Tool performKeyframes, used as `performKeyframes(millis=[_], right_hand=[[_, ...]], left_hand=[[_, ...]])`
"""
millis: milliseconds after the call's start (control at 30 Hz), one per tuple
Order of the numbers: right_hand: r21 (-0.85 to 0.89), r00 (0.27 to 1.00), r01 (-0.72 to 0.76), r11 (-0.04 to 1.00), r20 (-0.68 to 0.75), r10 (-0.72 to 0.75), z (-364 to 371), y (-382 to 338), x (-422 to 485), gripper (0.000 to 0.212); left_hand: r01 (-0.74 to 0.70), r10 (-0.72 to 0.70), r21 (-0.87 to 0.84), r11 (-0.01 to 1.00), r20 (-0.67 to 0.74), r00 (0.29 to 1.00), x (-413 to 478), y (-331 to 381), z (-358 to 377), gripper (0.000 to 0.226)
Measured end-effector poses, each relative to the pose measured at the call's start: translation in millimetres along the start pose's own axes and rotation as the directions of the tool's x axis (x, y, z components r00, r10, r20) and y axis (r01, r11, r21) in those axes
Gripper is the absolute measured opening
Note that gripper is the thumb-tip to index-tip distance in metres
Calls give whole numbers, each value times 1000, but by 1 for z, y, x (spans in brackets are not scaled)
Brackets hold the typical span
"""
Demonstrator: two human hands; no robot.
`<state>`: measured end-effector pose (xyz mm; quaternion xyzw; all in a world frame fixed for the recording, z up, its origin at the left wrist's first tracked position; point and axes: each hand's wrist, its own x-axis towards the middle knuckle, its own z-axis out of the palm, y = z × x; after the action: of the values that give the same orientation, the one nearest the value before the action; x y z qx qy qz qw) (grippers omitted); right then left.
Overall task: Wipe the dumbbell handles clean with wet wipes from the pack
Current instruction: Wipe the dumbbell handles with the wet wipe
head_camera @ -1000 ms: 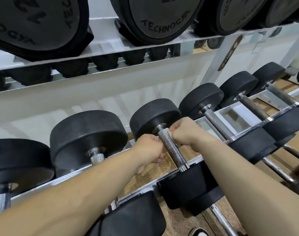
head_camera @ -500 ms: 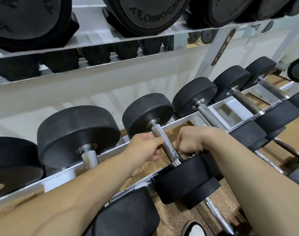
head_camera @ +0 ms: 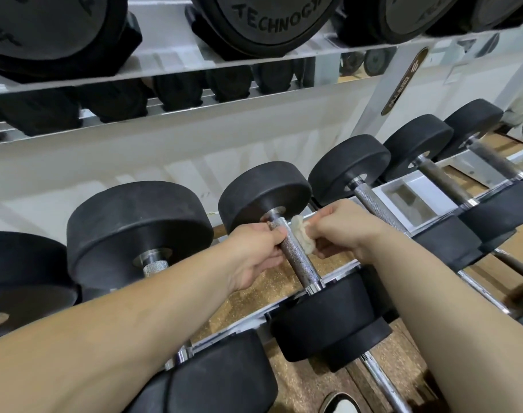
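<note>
My left hand [head_camera: 255,251] is gripping the handle [head_camera: 299,257], so the wipe [head_camera: 303,235] my right hand [head_camera: 343,231] is pinching beside it risks skipping that patch.

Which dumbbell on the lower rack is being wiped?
The middle one, whose knurled handle the left hand grips while the right hand holds a crumpled wipe against it; neighbouring handles are untouched.

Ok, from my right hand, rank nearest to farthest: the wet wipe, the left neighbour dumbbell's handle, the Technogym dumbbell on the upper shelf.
1. Wet wipe, pinched in the right hand.
2. Left neighbour dumbbell's handle, one slot leftward.
3. Technogym dumbbell, overhead and farther back.
</note>
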<state>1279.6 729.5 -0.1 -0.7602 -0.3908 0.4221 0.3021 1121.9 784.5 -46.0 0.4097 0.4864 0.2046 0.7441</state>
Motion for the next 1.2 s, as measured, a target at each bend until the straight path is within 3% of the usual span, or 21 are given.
performKeyframes(millis=[67, 167, 300, 367, 433, 567, 667, 733, 867, 933, 1000, 1100, 1200], right_hand=[[76, 999, 32, 997, -45, -29, 6, -1, 4, 13], [34, 996, 47, 998, -71, -44, 18, -3, 8, 11], [-88, 1000, -12, 996, 19, 14, 20, -5, 1, 23], [-228, 993, -39, 973, 98, 62, 16, -3, -6, 23], [-464, 974, -19, 886, 191, 121, 10, -6, -17, 23], [-601, 989, 33, 799, 135, 61, -4, -14, -28, 9], [-446, 999, 34, 895, -5, -41, 0, -22, -29, 15], [-261, 996, 64, 963, -40, -77, 9, -25, -27, 24], [11, 994, 99, 995, 51, -100, 20, -22, -26, 26], [102, 993, 83, 991, 79, -91, 17, -21, -28, 25], [151, 994, 62, 987, 75, -74, 15, -21, -30, 27], [8, 985, 144, 990, -101, -142, 12, -17, -30, 17], [-140, 980, 151, 979, -108, -166, 14, -11, -30, 20]], left_hand=[[-29, 31, 107, 994, -14, 999, -2, -1, 0, 17], [-41, 46, 228, 973, -13, 999, -6, -2, -10, 21], [28, -31, 179, 984, 15, 999, -9, -7, -21, 36], [43, -43, 164, 985, -1, 999, -10, -7, -19, 46], [59, -56, 201, 978, -20, 998, -12, -6, -19, 59], [97, -70, 336, 937, -91, 993, -23, -4, -24, 70], [-11, 104, 527, 850, -148, 983, -35, 4, -20, 38], [-145, 273, 572, 807, -144, 951, -45, 14, -13, 30], [-263, 301, 348, 900, -59, 952, -59, 21, -5, 8], [-270, 299, 342, 900, -35, 954, -56, 13, -7, 18], [-221, 266, 292, 930, -124, 956, -48, 4, -12, 19], [-92, 126, 132, 987, -285, 950, -35, -6, -21, 21], [-33, 19, -49, 998, -246, 969, -27, -3, -9, 19]])
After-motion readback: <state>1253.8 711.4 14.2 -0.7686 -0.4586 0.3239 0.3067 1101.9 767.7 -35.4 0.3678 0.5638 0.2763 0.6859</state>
